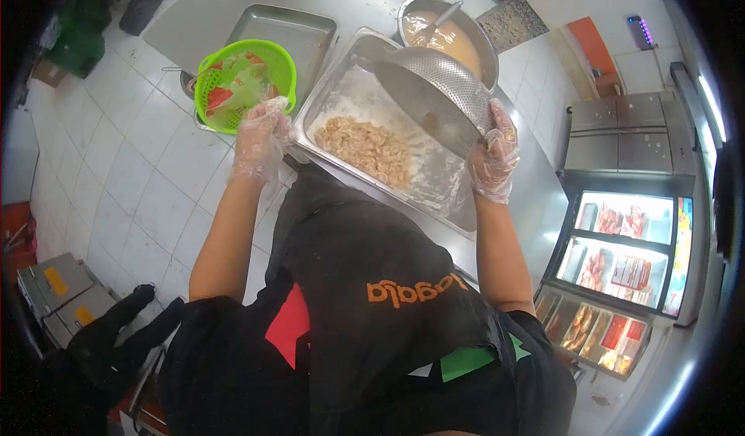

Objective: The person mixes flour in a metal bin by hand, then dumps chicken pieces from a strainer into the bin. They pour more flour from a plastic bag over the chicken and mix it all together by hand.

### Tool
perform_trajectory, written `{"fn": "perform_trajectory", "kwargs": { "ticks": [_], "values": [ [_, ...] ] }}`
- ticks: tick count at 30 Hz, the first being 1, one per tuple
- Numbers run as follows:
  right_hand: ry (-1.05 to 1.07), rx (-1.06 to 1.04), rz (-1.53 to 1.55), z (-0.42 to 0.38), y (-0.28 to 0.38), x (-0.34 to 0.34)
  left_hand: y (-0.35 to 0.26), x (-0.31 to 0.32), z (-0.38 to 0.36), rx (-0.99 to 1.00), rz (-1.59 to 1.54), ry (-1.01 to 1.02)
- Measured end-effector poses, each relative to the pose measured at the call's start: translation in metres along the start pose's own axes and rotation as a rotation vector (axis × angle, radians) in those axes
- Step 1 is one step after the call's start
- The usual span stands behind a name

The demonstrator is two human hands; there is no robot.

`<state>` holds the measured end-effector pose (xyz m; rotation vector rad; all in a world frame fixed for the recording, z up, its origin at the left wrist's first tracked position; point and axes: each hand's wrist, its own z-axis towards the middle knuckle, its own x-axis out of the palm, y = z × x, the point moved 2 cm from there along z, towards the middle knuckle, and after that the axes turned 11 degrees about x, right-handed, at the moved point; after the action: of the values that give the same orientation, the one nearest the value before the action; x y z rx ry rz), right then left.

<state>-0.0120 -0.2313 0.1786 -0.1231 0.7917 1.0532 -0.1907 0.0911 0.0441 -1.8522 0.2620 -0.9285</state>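
My left hand (264, 137), in a clear plastic glove, is closed at the near left corner of a metal tray (312, 104), beside a green plastic basket (289, 70). What its fingers grip is too small to make out. My right hand (494, 150), also gloved, holds the rim of a perforated metal strainer (438, 79). The strainer is tilted over the right part of the tray. In the tray, floured pieces of food (365, 150) lie in a heap on white powder. Red and clear plastic bags (240, 87) sit in the basket.
Behind the strainer stands a metal bowl (490, 52) of cloudy liquid (454, 39) with a utensil in it. An empty shallow metal tray (291, 29) lies at the back left of the steel table (535, 180). Lit display fridges (621, 242) stand at the right.
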Motion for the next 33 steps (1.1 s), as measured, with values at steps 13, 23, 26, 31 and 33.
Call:
{"fn": "perform_trajectory", "kwargs": {
  "ticks": [13,23,26,31,33],
  "values": [
    [0.072,-0.081,0.309,-0.018,-0.011,-0.002,-0.007,-0.079,-0.178,0.158,0.021,-0.52],
    [0.154,0.129,0.407,-0.013,-0.023,0.008,0.026,-0.13,-0.363,0.182,-0.059,-0.945],
    [-0.133,0.413,0.22,0.002,-0.115,0.047,0.027,-0.118,-0.381,0.193,-0.115,-1.036],
    [-0.367,1.256,0.453,0.016,-0.272,0.12,0.032,-0.133,-0.385,0.234,-0.077,-0.977],
    [-0.346,1.454,0.71,0.019,-0.315,0.152,0.028,-0.139,-0.388,0.206,-0.06,-1.016]
  ]
}}
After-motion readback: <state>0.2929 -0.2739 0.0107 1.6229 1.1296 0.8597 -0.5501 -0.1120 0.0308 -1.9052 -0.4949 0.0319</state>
